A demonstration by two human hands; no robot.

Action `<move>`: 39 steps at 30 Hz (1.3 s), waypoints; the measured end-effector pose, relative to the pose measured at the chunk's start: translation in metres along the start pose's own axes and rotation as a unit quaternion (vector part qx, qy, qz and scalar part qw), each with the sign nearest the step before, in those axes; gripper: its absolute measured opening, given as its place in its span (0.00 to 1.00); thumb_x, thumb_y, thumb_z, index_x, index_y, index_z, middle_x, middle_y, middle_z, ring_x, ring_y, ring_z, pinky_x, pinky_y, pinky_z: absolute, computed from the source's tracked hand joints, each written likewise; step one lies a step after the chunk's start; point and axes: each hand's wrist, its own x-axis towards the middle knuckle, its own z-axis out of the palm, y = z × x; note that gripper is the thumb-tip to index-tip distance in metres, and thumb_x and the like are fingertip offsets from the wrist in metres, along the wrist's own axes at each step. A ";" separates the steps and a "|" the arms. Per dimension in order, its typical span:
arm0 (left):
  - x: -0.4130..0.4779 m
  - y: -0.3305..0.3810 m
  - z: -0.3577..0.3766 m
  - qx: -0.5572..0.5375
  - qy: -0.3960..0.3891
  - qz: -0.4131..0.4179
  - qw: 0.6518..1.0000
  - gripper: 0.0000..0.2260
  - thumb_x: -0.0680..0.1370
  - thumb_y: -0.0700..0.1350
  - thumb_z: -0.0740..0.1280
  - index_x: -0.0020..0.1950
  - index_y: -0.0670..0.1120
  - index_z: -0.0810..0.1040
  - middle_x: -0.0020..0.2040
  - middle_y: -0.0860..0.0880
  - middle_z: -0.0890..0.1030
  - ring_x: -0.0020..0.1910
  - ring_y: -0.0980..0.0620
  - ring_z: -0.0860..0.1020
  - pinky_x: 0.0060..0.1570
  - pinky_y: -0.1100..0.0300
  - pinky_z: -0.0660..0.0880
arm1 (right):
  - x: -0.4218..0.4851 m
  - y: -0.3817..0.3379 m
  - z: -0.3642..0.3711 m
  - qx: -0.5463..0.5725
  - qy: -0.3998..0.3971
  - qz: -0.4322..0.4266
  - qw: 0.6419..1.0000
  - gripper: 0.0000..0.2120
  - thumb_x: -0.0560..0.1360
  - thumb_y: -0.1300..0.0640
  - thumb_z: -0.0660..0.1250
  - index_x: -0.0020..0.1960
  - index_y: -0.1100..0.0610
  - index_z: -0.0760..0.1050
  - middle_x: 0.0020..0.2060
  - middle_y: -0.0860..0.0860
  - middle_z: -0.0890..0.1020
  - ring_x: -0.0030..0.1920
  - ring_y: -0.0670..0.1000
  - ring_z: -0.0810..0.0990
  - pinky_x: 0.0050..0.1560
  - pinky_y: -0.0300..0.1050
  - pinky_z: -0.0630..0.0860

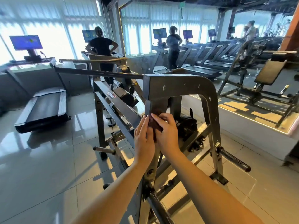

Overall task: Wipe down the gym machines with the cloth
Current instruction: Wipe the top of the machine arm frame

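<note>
Both hands are up at the machine (178, 84), a grey steel frame, on its near upright post just below the top crossbar. The cloth (155, 121) is dark brown, bunched against that post, and sandwiched between the hands.

The left hand (144, 136) has straight fingers pointing up and presses flat on the left side of the cloth. The right hand (166, 131) has its fingers laid over the cloth from the right, bent round it and gripping; the thumb is hidden. The hands touch each other at the cloth.

A label (111, 96) on the machine's sloped rail left of the post reads "TORQUE" in white with a red edge. A small yellow warning triangle (135, 84) sits higher on the frame; its text is too small to read. A black roller pad (123, 96) sits by the rail. A bare weight peg (234, 160) sticks out at the frame's lower right and another peg (103, 149) at the lower left.

A treadmill (42, 109) stands on the tile floor (40, 167) at left, with a blue screen (25, 42) whose content is not readable. A person (102, 46) stands on the next treadmill, back to the camera. A wall mirror (202, 29) is behind, and a bench (271, 73) is at right.
</note>
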 end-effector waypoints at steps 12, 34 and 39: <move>-0.009 0.016 0.007 0.032 0.007 -0.026 0.999 0.20 0.86 0.57 0.55 0.78 0.61 0.64 0.78 0.58 0.65 0.78 0.58 0.62 0.75 0.45 0.66 | 0.011 0.018 -0.021 -0.045 -0.059 -0.041 0.996 0.20 0.78 0.63 0.70 0.69 0.57 0.76 0.63 0.55 0.74 0.64 0.54 0.74 0.68 0.45 0.74; -0.004 0.012 -0.009 0.080 -0.039 0.004 0.996 0.19 0.87 0.52 0.55 0.79 0.62 0.62 0.79 0.63 0.61 0.78 0.58 0.59 0.76 0.46 0.65 | 0.013 0.000 -0.023 0.033 -0.018 0.094 0.995 0.18 0.80 0.63 0.66 0.69 0.55 0.76 0.66 0.51 0.72 0.65 0.48 0.73 0.63 0.27 0.70; -0.002 0.010 -0.012 0.077 -0.052 0.017 0.996 0.20 0.86 0.52 0.56 0.79 0.60 0.63 0.78 0.60 0.62 0.78 0.55 0.60 0.75 0.44 0.66 | 0.015 -0.014 -0.019 0.042 0.008 0.184 0.982 0.20 0.82 0.62 0.65 0.72 0.51 0.73 0.69 0.49 0.70 0.67 0.50 0.72 0.66 0.41 0.74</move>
